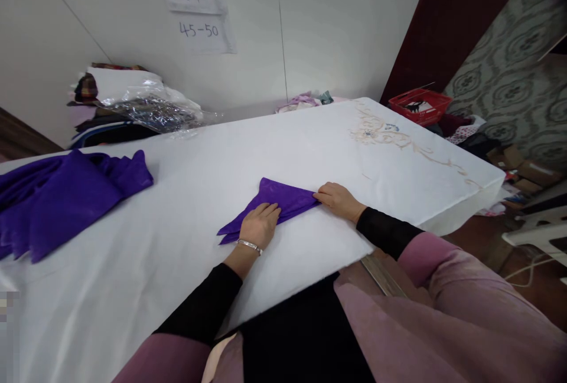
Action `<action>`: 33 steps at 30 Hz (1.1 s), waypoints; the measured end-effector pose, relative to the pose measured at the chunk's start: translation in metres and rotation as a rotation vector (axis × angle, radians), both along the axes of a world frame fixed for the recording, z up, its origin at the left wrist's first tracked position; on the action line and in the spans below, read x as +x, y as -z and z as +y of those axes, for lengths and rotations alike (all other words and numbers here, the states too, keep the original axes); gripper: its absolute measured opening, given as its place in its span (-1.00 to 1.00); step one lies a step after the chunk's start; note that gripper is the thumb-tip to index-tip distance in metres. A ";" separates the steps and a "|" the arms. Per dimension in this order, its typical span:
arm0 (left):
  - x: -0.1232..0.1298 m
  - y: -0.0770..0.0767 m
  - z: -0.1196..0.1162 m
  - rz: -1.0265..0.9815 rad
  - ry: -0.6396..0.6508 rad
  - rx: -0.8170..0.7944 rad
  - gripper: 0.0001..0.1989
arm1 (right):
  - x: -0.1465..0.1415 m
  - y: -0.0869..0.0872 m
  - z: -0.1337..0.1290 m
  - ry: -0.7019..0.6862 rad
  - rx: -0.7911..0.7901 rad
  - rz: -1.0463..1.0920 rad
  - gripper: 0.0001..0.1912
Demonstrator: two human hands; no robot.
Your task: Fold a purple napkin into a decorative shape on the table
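Note:
A purple cloth, folded into a rough triangle, lies on the white tablecloth in front of me. My left hand, with a silver bracelet at the wrist, rests flat on the cloth's left part, its fingers extended over it. At the cloth's right corner my right hand pinches the edge between thumb and fingers. The cloth's left end has two layered points sticking out past my left hand.
More purple cloths lie heaped at the table's left. Behind the far edge are a pile of fabrics with clear plastic and pale cloths. A red basket stands beyond the right corner, a white chair at the right.

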State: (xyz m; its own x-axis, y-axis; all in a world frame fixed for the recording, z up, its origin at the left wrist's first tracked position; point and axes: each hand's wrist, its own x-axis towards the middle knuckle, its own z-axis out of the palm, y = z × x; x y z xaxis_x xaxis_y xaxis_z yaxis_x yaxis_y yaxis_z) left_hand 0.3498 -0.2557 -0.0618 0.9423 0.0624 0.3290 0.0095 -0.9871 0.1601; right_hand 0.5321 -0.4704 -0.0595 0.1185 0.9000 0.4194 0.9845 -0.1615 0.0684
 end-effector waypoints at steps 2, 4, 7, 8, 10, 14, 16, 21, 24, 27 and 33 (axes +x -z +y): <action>-0.002 -0.002 -0.002 0.029 0.008 0.041 -0.67 | 0.000 0.000 0.001 -0.009 -0.010 -0.007 -0.73; -0.005 -0.003 -0.005 0.063 0.012 0.081 -0.66 | 0.000 -0.001 0.001 -0.012 -0.027 0.002 -0.74; -0.010 -0.005 -0.008 0.115 0.013 0.124 -0.61 | 0.001 -0.005 0.000 -0.041 -0.058 0.022 -0.72; -0.012 -0.005 -0.008 0.129 0.014 0.127 -0.60 | 0.002 -0.006 -0.001 -0.060 -0.069 0.031 -0.72; -0.016 -0.004 -0.008 0.147 0.022 0.113 -0.57 | 0.004 -0.008 -0.004 -0.100 -0.088 0.045 -0.71; -0.023 0.002 -0.006 0.150 0.021 0.011 -0.60 | 0.004 -0.011 -0.014 -0.117 -0.135 0.094 -0.69; -0.026 0.007 -0.004 0.139 0.027 -0.080 -0.60 | 0.002 -0.013 -0.017 -0.095 -0.154 0.151 -0.69; -0.026 0.012 0.001 0.013 -0.057 -0.418 -0.66 | -0.009 -0.019 -0.013 0.056 -0.109 0.351 -0.77; -0.023 0.009 0.000 -0.029 -0.151 -0.558 -0.72 | -0.016 -0.022 -0.002 0.205 -0.067 0.429 -0.64; -0.019 0.005 -0.004 -0.063 -0.208 -0.550 -0.76 | -0.024 -0.020 0.009 0.367 -0.015 0.440 -0.59; -0.013 -0.003 -0.012 -0.066 -0.329 -0.454 -0.77 | -0.037 -0.013 0.020 0.526 -0.002 0.369 -0.59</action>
State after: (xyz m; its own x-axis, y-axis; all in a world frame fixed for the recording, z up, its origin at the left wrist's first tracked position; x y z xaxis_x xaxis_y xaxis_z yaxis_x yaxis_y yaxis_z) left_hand 0.3373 -0.2674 -0.0586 0.8274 0.4986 0.2583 0.2808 -0.7658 0.5786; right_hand 0.4954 -0.4501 -0.0466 0.6804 0.6834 0.2646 0.7328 -0.6292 -0.2592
